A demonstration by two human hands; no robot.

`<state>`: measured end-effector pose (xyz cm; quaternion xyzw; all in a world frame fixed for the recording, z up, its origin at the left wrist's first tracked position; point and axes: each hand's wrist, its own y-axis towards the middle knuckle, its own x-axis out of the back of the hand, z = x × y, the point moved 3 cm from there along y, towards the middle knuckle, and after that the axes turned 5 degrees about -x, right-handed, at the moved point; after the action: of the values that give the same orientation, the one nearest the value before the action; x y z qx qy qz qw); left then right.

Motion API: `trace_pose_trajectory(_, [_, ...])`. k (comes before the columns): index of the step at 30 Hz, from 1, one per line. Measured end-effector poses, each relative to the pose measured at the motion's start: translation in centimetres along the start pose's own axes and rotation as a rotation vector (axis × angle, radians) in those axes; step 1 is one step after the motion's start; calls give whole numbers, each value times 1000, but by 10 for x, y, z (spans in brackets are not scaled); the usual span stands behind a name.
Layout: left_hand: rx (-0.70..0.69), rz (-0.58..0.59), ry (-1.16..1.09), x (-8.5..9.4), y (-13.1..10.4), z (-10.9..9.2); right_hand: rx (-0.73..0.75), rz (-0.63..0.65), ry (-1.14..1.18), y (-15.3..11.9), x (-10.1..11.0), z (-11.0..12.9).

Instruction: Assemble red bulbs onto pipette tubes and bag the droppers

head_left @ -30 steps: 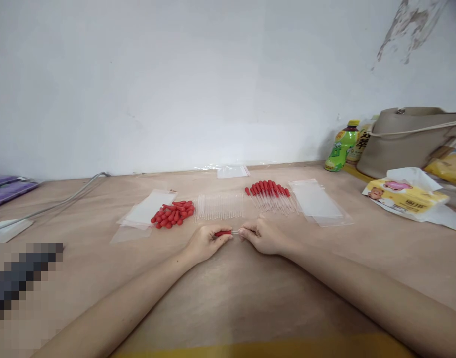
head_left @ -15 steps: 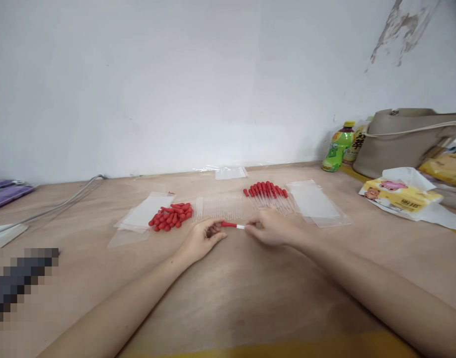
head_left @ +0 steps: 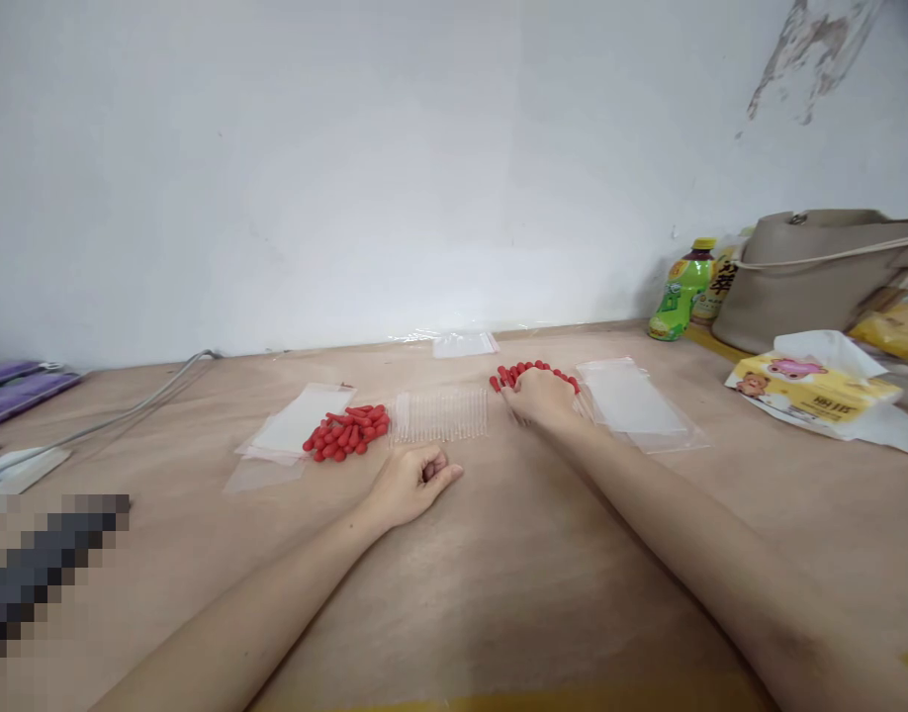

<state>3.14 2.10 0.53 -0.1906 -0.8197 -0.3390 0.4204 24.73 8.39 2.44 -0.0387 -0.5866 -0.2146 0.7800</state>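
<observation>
My left hand (head_left: pixel 416 483) rests on the table, its fingers loosely curled and thumb stretched out, with nothing visible in them. Just beyond it lies a row of clear thin tubes (head_left: pixel 443 413), and to its left a pile of loose red rubber bulbs (head_left: pixel 346 433). My right hand (head_left: pixel 541 398) reaches over a row of red-bulbed droppers (head_left: pixel 535 367), fingers pinched together low among them. It covers most of their clear stems. The dropper in its fingers is largely hidden.
Clear plastic bags lie left (head_left: pixel 298 420) and right (head_left: pixel 639 400), and a small bag (head_left: pixel 465 344) by the wall. Farther right are a tissue pack (head_left: pixel 817 386), a green bottle (head_left: pixel 682 294) and a grey-beige handbag (head_left: pixel 817 277). A cable (head_left: pixel 149 396) runs along the left.
My right hand has moved away and to the right with the dropper, onto the row of droppers. My left hand has let go of the red bulb and sits slightly nearer.
</observation>
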Motion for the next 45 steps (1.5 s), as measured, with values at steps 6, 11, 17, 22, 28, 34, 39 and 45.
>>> trace_pose_trajectory(6, [60,8,-32,0,-1,-1,-3,50,-8,-3,-6,-1])
trace_pose_trajectory(11, [41,25,-19,0,0,-1,11,105,-42,-5,-6,-2])
trace_pose_trajectory(17, [36,42,2,-1,0,0,118,56,-48,-13,-4,8])
trace_pose_trajectory(22, [40,44,-5,-1,-1,0,106,132,-64,-18,-11,21])
trace_pose_trajectory(28, [28,42,-13,-2,0,-1,106,171,-89,-16,-13,36])
trace_pose_trajectory(34, [29,46,-22,-3,1,0,136,218,-117,-14,-17,43])
trace_pose_trajectory(39, [17,40,-32,-2,0,1,156,211,-117,-23,-6,34])
trace_pose_trajectory(45, [6,-49,34,0,2,-5,460,11,-83,-60,15,12])
